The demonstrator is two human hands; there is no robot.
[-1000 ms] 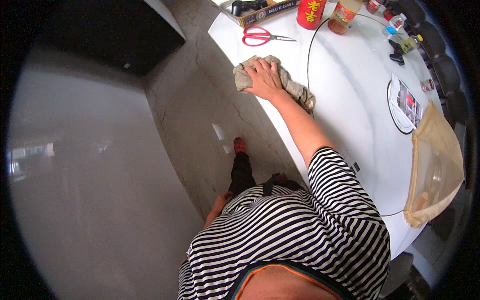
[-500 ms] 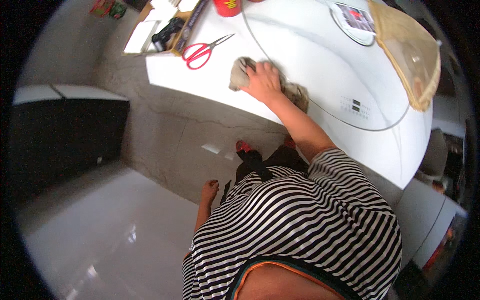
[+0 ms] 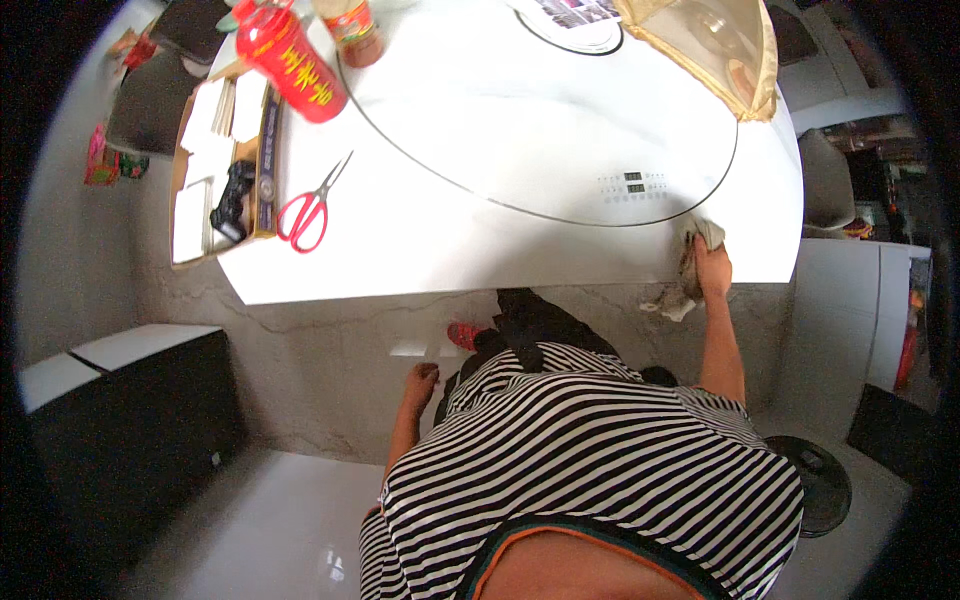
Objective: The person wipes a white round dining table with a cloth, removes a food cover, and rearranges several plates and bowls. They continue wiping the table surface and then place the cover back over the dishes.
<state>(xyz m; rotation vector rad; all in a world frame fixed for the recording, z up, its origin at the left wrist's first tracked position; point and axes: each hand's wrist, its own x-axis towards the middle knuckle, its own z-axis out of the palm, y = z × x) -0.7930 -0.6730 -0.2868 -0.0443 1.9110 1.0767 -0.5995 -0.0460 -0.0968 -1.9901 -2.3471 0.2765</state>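
Observation:
My right hand grips a crumpled, stained beige cleaning cloth at the front right edge of the white table. Part of the cloth hangs over the edge. Down at my side, beyond the table's front edge, hangs my left hand with its fingers curled in and nothing seen in them. Red-handled scissors lie on the tabletop at the left. A round glass inset with a touch panel fills the middle of the table.
A cardboard box of white packets holds a black game controller. Behind it stand a red bottle and a labelled jar. A beige mesh food cover sits far right. Dark cabinets stand at left; a black stool is at right.
My right hand has swept the cloth rightward along the table to its front right edge. The view has turned, bringing the red bottle and jar fully in. My left hand still hangs down.

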